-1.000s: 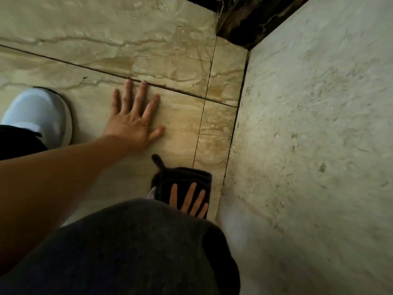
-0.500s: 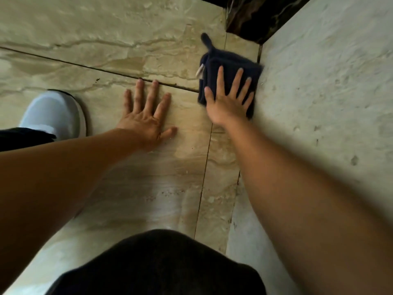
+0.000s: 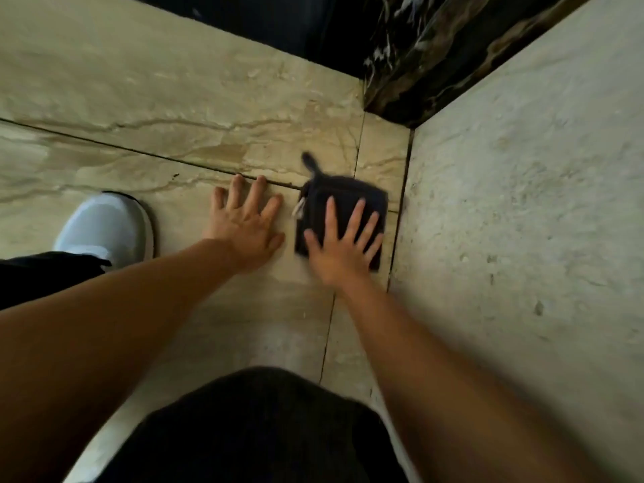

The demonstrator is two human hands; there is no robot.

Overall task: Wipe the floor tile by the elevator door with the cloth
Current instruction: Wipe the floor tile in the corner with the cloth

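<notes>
A folded dark blue cloth [image 3: 348, 198] with a small loop and a white tag lies flat on the beige marble floor tile [image 3: 195, 301], close to the wall. My right hand [image 3: 343, 247] presses down on it with fingers spread, blurred by motion. Just left of the cloth, my left hand [image 3: 245, 224] rests flat on the tile with its fingers apart and nothing in it. The narrow tile strip [image 3: 380, 151] along the wall runs past the cloth's right edge.
A pale stone wall [image 3: 522, 221] rises on the right. A dark veined marble frame [image 3: 418, 57] and a black opening stand at the top. My white shoe [image 3: 104, 226] sits at the left, my dark-clothed knee [image 3: 258, 430] at the bottom.
My right hand pushed the cloth from near my knee far up to the corner, then drew it back towards me, beside the left hand. The left hand stayed planted.
</notes>
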